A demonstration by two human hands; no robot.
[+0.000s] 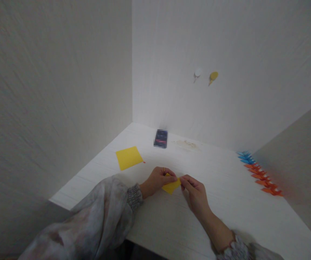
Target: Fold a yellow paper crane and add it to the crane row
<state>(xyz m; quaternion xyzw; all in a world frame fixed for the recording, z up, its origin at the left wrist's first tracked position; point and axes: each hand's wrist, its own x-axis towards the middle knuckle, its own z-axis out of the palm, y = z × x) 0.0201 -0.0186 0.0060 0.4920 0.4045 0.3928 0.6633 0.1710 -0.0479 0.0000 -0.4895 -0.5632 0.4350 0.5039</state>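
A small folded yellow paper is held just above the white table between both my hands. My left hand pinches its left side with fingers closed. Closed on the right corner of the same paper is my right hand. A flat yellow square sheet lies on the table to the left, behind my left hand.
A small dark box stands near the back wall. A row of folded blue pieces and orange pieces runs along the table's right edge. A white hook and a yellow hook are on the wall.
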